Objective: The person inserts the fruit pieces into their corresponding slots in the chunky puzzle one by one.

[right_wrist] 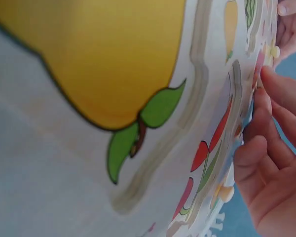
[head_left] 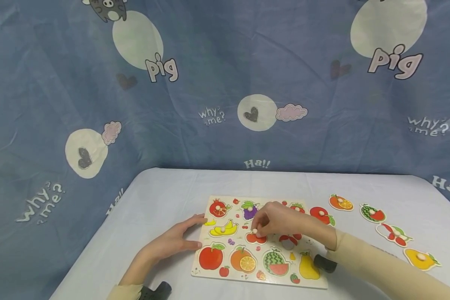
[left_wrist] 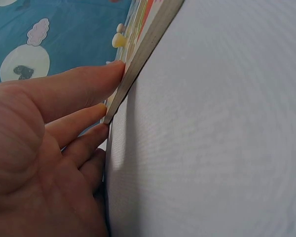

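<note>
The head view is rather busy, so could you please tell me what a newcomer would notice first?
The fruit board on the white table would likely come first, the right hand pinching a red piece near its middle, the left hand touching its left edge. Five loose pieces right of the board and the blue "pig" backdrop behind the table might follow.

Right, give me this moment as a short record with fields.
Setting: white cloth-covered table, blue printed backdrop
Board: fruit puzzle, flat on the table
Left hand: touches the board's left edge
Right hand: pinches the knob of the cherry piece
Other pieces in board: pomegranate, grapes, bananas, strawberry
Loose pieces, right of board: apple, orange, watermelon, red-and-green piece, pear
Unclear: whether the cherry piece sits fully in its recess
</note>
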### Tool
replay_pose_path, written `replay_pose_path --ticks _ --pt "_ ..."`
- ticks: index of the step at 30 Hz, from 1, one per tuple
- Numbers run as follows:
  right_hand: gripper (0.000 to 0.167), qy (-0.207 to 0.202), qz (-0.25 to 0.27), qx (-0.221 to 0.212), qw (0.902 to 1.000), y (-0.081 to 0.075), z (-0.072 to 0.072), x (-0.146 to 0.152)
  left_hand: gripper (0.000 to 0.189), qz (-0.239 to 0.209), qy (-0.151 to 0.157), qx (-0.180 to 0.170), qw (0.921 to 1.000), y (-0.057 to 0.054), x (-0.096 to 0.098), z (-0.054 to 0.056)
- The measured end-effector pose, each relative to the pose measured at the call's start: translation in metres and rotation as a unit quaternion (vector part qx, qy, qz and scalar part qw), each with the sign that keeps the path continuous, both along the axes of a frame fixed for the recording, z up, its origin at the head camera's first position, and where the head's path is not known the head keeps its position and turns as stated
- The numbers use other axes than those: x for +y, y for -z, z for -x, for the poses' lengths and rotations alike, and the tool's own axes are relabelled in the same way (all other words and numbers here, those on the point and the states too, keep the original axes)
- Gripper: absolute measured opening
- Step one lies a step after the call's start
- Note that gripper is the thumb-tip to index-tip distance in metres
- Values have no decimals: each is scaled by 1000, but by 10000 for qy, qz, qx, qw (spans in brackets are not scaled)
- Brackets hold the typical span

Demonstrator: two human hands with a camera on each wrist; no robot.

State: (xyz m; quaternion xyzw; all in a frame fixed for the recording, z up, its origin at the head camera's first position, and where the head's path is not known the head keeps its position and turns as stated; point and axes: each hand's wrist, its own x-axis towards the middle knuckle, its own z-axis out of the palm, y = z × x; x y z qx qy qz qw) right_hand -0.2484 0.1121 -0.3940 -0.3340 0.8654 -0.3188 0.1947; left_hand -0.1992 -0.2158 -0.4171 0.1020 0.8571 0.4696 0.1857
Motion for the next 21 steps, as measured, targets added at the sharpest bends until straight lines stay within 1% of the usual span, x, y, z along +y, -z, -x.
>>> replay_pose_path --ticks 4,7,10,13,17,21 --pt "12 -128 96 -176 9997 -2 -1 3 67 8 -29 -48 10000 -1 0 -1" --pt "14 -149 123 -245 9995 -4 -1 6 67 32 -79 -73 9999 -1 0 -1" --pt "16 -90 65 -144 9998 -6 -2 11 67 27 -103 -82 9999 -1 1 0" --pt "17 -48 38 53 10000 -9 -4 17 67 27 -119 -95 9999 0 1 0" --pt "16 -53 118 237 9996 -12 -6 26 67 46 -126 -99 9999 0 1 0" --pt "19 -32 259 223 9994 -15 -8 36 67 108 -181 -112 9997 1 2 0"
